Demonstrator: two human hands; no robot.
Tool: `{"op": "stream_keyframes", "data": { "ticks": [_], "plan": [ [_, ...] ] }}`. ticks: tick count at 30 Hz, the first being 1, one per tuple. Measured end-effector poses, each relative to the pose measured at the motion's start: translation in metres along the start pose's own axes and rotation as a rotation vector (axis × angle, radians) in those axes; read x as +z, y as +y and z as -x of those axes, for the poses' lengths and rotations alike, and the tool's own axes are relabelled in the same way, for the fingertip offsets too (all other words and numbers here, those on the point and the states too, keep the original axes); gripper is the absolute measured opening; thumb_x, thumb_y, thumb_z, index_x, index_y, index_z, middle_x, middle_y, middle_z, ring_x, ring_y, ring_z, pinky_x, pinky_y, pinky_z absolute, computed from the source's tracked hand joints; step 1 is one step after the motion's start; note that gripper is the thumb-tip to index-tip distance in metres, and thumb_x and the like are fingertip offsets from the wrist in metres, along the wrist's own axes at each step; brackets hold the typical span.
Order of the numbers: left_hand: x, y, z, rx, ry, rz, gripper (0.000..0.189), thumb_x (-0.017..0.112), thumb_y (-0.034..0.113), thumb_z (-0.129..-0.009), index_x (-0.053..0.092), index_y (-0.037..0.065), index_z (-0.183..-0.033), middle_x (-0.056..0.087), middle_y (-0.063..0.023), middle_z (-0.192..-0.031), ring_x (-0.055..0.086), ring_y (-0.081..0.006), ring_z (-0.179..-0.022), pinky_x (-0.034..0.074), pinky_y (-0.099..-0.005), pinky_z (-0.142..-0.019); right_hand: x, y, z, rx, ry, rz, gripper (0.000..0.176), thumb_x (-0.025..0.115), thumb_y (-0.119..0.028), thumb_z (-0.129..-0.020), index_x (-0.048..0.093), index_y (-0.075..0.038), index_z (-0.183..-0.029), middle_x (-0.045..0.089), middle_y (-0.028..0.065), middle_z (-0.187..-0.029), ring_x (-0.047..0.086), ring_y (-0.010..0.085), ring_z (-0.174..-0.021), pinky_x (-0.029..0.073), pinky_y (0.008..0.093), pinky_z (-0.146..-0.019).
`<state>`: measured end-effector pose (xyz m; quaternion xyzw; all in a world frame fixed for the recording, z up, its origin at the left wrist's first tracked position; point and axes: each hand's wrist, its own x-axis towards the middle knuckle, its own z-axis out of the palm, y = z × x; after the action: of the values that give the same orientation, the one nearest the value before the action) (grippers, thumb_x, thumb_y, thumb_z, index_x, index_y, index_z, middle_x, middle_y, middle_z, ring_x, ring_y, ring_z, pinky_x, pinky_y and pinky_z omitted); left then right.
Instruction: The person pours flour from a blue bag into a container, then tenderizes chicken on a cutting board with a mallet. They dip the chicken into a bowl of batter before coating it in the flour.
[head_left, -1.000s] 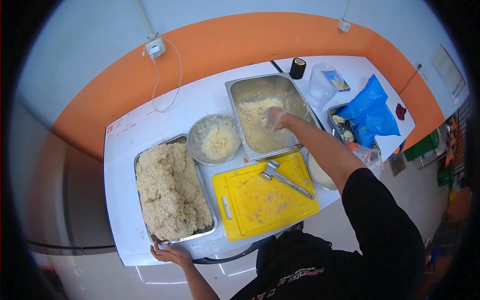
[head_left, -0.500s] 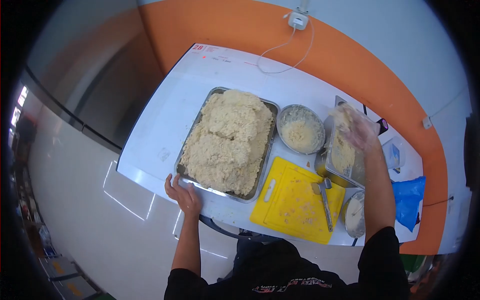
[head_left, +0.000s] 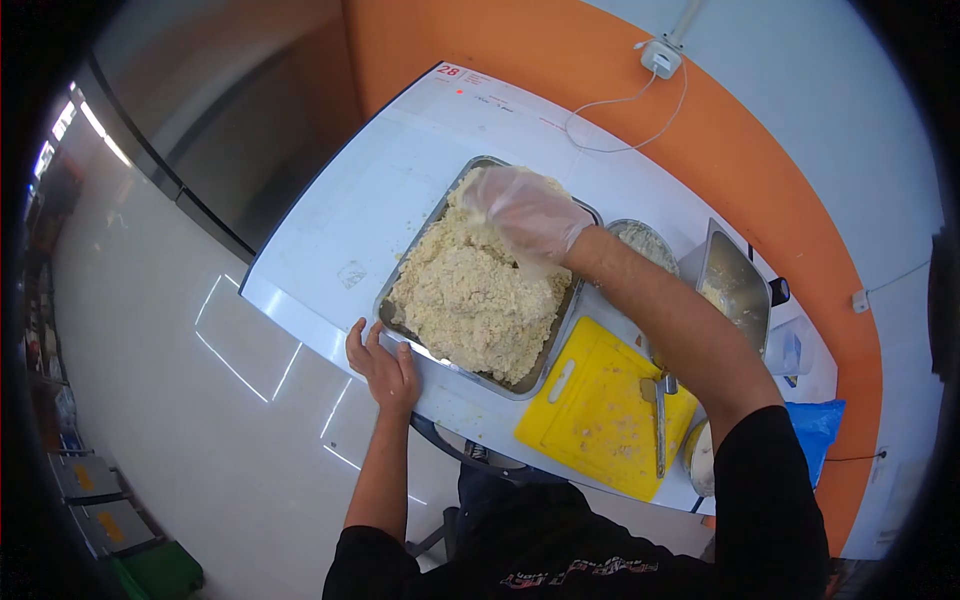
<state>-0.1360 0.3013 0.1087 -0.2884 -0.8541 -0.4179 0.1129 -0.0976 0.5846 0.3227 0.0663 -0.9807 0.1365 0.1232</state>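
Observation:
A metal tray [head_left: 572,318] holds a high heap of pale, crumb-coated food [head_left: 478,300]. Over the far part of that heap is my right hand [head_left: 525,212], in a clear plastic glove. It reaches in from the right, and its palm faces down against the crumbs. Its fingertips are blurred and partly hidden, so I cannot make out whether a piece is in them. My bare left hand [head_left: 388,375] is at the tray's near left corner, fingers apart and holding nothing. Its fingertips are at or very near the rim.
Right of the tray are a metal bowl [head_left: 650,240], partly behind my forearm, and a deep steel pan [head_left: 735,285] with crumbs inside. A yellow cutting board [head_left: 600,420] carries a metal-handled tool [head_left: 661,425]. Further right are a small bowl [head_left: 702,465] and a blue bag [head_left: 815,425].
My right hand has moved left from above the steel pan, where it held a crumb-coated piece, to the heap in the tray. My left hand stays by the tray's corner. The view has shifted.

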Motion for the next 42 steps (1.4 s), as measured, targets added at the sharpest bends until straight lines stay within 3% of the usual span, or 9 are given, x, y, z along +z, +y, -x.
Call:
{"op": "stream_keyframes", "data": {
  "ticks": [5, 8, 12, 15, 17, 29, 36, 38, 42],
  "plan": [
    [0.0, -0.001, -0.002, 0.013, 0.013, -0.004, 0.048, 0.053, 0.03, -0.096, 0.051, -0.006, -0.127, 0.034, -0.0214, -0.144, 0.028, -0.0398, -0.136, 0.021, -0.0522, -0.112, -0.008, -0.007, 0.006, 0.006, -0.509, 0.322, 0.024, 0.065, -0.012, -0.079, 0.064, 0.003, -0.097, 0.063, 0.0226, -0.091, 0.065, 0.0344, -0.09, 0.051, 0.0432, -0.086],
    [0.003, -0.003, 0.0, 0.034, 0.032, -0.004, 0.048, 0.052, 0.032, -0.097, 0.051, -0.005, -0.126, 0.035, -0.0215, -0.144, 0.028, -0.0397, -0.136, 0.02, -0.0525, -0.112, -0.034, -0.01, 0.011, 0.269, -0.287, -0.115, 0.04, 0.058, -0.012, -0.09, 0.059, -0.001, -0.128, 0.064, 0.0185, -0.099, 0.064, 0.0245, -0.086, 0.054, 0.0372, -0.082],
    [0.001, -0.001, -0.001, 0.023, 0.009, -0.005, 0.049, 0.051, 0.034, -0.098, 0.05, -0.006, -0.127, 0.035, -0.0222, -0.144, 0.028, -0.0395, -0.137, 0.02, -0.0524, -0.113, -0.014, 0.036, 0.024, 0.233, -0.212, -0.193, 0.05, 0.057, -0.012, -0.09, 0.053, -0.004, -0.139, 0.063, 0.0162, -0.096, 0.063, 0.0199, -0.084, 0.055, 0.0349, -0.084],
    [0.001, -0.001, 0.0, 0.018, -0.008, -0.018, 0.05, 0.051, 0.033, -0.098, 0.048, -0.007, -0.128, 0.035, -0.0224, -0.145, 0.028, -0.0392, -0.138, 0.019, -0.052, -0.114, -0.013, 0.015, 0.025, 0.193, -0.376, -0.021, 0.039, 0.057, -0.012, -0.09, 0.06, -0.002, -0.128, 0.063, 0.0155, -0.097, 0.062, 0.0226, -0.083, 0.055, 0.0348, -0.084],
    [0.001, -0.001, -0.002, 0.019, -0.006, -0.022, 0.05, 0.051, 0.033, -0.098, 0.048, -0.006, -0.128, 0.035, -0.0221, -0.145, 0.028, -0.0392, -0.138, 0.019, -0.052, -0.114, 0.001, 0.025, 0.039, -0.092, -0.278, 0.231, 0.013, 0.058, -0.008, -0.082, 0.065, 0.003, -0.081, 0.066, 0.0206, -0.084, 0.065, 0.0333, -0.078, 0.052, 0.0411, -0.074],
    [0.001, 0.0, 0.001, 0.016, -0.021, -0.029, 0.049, 0.05, 0.033, -0.098, 0.048, -0.006, -0.128, 0.033, -0.022, -0.147, 0.026, -0.0395, -0.139, 0.019, -0.052, -0.115, -0.017, -0.039, 0.008, -0.017, -0.515, 0.341, 0.017, 0.056, -0.008, -0.078, 0.068, 0.004, -0.081, 0.068, 0.0234, -0.084, 0.068, 0.037, -0.081, 0.053, 0.045, -0.075],
    [0.005, -0.017, -0.02, -0.058, 0.136, 0.298, 0.04, 0.05, 0.023, -0.098, 0.052, -0.006, -0.126, 0.041, -0.0242, -0.14, 0.035, -0.0413, -0.135, 0.025, -0.0498, -0.113, -0.027, -0.027, 0.02, -0.063, -0.413, 0.273, 0.023, 0.054, -0.008, -0.08, 0.07, 0.003, -0.093, 0.068, 0.0226, -0.089, 0.066, 0.0378, -0.084, 0.052, 0.0445, -0.081],
    [-0.006, -0.014, -0.052, -0.082, 0.076, 0.323, 0.032, 0.048, 0.01, -0.097, 0.054, -0.005, -0.125, 0.051, -0.0238, -0.129, 0.048, -0.0379, -0.125, 0.036, -0.0448, -0.108, -0.036, -0.023, 0.035, 0.092, 0.058, -0.029, 0.023, 0.057, -0.011, -0.085, 0.065, 0.001, -0.103, 0.064, 0.0217, -0.09, 0.064, 0.0337, -0.089, 0.05, 0.0413, -0.086],
    [-0.001, -0.027, -0.139, 0.135, -0.218, 0.257, 0.039, 0.055, 0.002, -0.091, 0.055, 0.004, -0.13, 0.053, -0.0194, -0.133, 0.051, -0.0378, -0.125, 0.042, -0.0432, -0.105, -0.044, -0.01, 0.081, 0.565, 0.166, -0.496, 0.025, 0.052, -0.019, -0.099, 0.057, -0.003, -0.118, 0.062, 0.0133, -0.116, 0.06, 0.028, -0.109, 0.047, 0.038, -0.099]
  ]
}}
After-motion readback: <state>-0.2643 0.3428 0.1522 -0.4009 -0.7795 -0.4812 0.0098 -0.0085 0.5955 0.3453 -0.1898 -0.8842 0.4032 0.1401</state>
